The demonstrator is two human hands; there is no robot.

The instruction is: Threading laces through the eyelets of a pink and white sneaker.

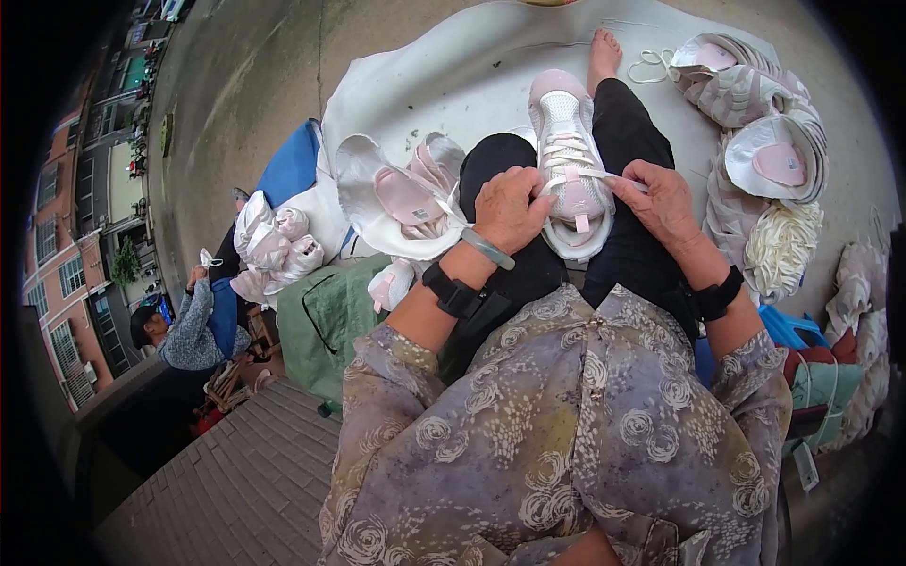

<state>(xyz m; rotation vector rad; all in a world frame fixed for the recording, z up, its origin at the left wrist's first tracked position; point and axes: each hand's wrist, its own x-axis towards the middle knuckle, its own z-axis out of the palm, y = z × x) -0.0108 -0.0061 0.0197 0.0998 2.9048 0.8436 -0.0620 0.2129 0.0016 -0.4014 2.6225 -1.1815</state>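
Observation:
A pink and white sneaker upper [564,113] lies across my lap, toe pointing away from me. White shoelace [590,174] runs in rows across its mesh tongue, below a pink toe part. My left hand [510,209] is closed at the upper's left edge, its thumb against the eyelet side; what lies under its fingers is partly hidden. On the other side my right hand [659,200] pinches a white lace strand between thumb and fingers, drawn out to the right from the eyelets. The heel collar faces me, with a pink pull tab at its middle.
Stacked uppers [779,162] curve along the right, above a bundle of white laces [783,247]. More uppers [401,193] lie by my left knee on a white sheet [415,85]. A green sack [344,330] stands nearer. A co-worker [203,330] sits at far left beside bundled uppers [274,241].

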